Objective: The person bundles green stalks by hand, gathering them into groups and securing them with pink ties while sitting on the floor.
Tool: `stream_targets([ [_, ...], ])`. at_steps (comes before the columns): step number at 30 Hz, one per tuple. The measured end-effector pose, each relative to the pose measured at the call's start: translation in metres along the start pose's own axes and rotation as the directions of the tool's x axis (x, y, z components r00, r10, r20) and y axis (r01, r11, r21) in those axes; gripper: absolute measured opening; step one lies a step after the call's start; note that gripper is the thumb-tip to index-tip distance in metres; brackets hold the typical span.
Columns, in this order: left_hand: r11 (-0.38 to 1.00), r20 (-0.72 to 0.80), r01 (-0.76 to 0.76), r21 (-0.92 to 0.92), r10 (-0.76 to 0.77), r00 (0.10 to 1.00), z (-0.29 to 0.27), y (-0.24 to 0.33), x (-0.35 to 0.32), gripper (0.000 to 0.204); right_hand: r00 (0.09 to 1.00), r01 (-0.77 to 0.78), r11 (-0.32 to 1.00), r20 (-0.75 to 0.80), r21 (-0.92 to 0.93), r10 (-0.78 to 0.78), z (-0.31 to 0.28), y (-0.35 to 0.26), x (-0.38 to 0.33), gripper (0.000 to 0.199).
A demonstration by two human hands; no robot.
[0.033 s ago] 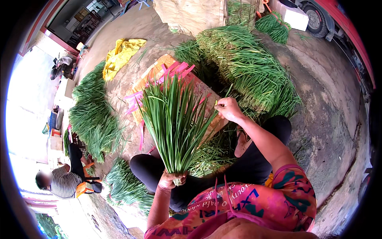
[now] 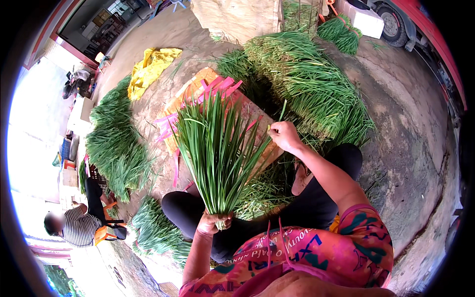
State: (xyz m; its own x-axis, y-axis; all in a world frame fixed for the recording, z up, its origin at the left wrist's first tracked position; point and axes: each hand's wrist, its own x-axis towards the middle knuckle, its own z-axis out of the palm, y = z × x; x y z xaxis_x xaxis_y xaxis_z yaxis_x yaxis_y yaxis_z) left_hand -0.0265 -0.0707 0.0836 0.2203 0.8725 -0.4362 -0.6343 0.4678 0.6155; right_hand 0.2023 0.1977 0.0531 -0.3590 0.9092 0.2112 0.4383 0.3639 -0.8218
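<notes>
A large fan-shaped bunch of green chives stands upright over my lap. My left hand is closed round its pale stem ends. To the right of the bunch, my right hand pinches a single chive leaf, which sticks up past the fingers. A small yellowish bit shows at the fingertips. Below the right hand, loose chive scraps lie between my legs. Pink strips rest on a low board behind the bunch.
Big chive heaps lie at the far right and left, a smaller pile by my left knee. A yellow cloth is on the floor. At left, a person in a striped shirt sits. A red vehicle stands far right.
The leaf in my right hand now stands a little higher and more upright. The bunch and my left hand stay in place.
</notes>
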Motion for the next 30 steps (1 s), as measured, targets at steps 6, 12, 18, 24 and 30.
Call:
stream_targets([
  [6,1.0,0.072,0.021,-0.009,-0.02,0.997,0.005,0.004,-0.006,0.038,0.956,-0.073,0.966,-0.258,0.248,0.138,-0.028,0.016,0.022,0.003],
  [12,0.989,0.106,0.094,-0.117,-0.082,0.991,-0.02,0.003,-0.03,0.034,0.971,-0.238,0.15,0.23,0.96,0.071,-0.105,0.033,0.013,0.011],
  [18,0.984,0.092,0.121,-0.127,-0.11,0.99,-0.022,0.007,-0.043,0.036,0.759,0.066,0.597,0.428,-0.799,0.49,-0.053,0.023,-0.012,0.018],
  [24,0.979,0.107,0.14,-0.146,-0.125,0.986,-0.03,0.001,-0.042,0.035,0.902,-0.324,0.937,0.342,0.13,0.264,-0.047,0.02,0.015,0.011],
  [30,0.971,0.13,0.172,-0.168,-0.151,0.98,-0.024,0.001,-0.038,0.037,0.947,0.081,0.991,0.303,0.106,-0.11,-0.017,0.007,0.018,0.009],
])
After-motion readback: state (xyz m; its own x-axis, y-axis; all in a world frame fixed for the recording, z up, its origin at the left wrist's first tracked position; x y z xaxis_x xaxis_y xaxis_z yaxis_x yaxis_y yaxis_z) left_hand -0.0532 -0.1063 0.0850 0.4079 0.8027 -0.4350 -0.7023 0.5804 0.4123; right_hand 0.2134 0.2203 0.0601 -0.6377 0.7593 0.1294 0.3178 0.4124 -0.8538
